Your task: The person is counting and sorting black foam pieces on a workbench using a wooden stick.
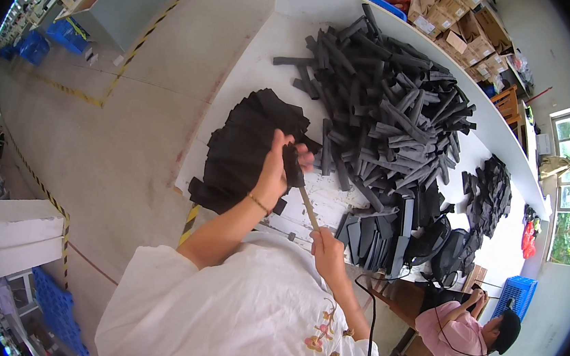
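Observation:
My left hand (276, 170) is closed around a small black fabric tube (293, 165), its fingertips a little blurred. In my right hand (328, 251) I grip the lower end of a thin, flat, tan stick (309, 208). The stick's upper end meets the black tube, and how far it reaches inside is hidden. Beneath and beyond my left hand, flat black fabric pieces (241, 132) overlap in a fanned stack on the white table (240, 71). A large heap of rolled dark tubes (402, 100) lies to the right of the stack.
Flat dark pieces (368, 241) and black bags (430, 240) lie right of my right hand. Another black pile (489, 194) is farther right. A person in pink (455, 332) sits at lower right, near a blue crate (515, 296). Cardboard boxes (451, 22) stand behind the table's raised edge.

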The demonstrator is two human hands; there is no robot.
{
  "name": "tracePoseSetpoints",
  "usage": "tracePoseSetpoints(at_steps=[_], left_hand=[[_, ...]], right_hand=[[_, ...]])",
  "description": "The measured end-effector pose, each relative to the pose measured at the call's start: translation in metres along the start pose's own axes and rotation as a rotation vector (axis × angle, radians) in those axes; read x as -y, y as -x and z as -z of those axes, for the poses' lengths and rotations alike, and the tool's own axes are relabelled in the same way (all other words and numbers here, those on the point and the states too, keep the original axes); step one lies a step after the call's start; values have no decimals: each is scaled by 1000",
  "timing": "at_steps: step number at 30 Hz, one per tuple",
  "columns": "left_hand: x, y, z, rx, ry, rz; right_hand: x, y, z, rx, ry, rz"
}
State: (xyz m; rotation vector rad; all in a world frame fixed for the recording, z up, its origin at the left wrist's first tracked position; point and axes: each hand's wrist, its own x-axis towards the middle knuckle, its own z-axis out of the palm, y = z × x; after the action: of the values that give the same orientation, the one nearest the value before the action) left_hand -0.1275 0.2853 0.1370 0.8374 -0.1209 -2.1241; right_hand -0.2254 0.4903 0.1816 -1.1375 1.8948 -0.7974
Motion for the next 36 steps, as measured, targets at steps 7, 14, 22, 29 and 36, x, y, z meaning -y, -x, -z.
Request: tracePoseSetpoints(at_steps=[7,14,22,29,36], left_hand=[[-32,-25,17,-142,-125,-211],[-77,-50,26,-53,164,-289],[-24,-30,28,-181,53,-92],[-39,13,-13,585,-792,-455],[17,69,12,559,-792,246]], right_hand=[[-5,22,0,169,-13,-73],[0,16,26,24,-135,26],[53,-63,-8,-15,-650,188],[49,-82,16,-72,-641,91],[53,-118,40,-445,-904,144]])
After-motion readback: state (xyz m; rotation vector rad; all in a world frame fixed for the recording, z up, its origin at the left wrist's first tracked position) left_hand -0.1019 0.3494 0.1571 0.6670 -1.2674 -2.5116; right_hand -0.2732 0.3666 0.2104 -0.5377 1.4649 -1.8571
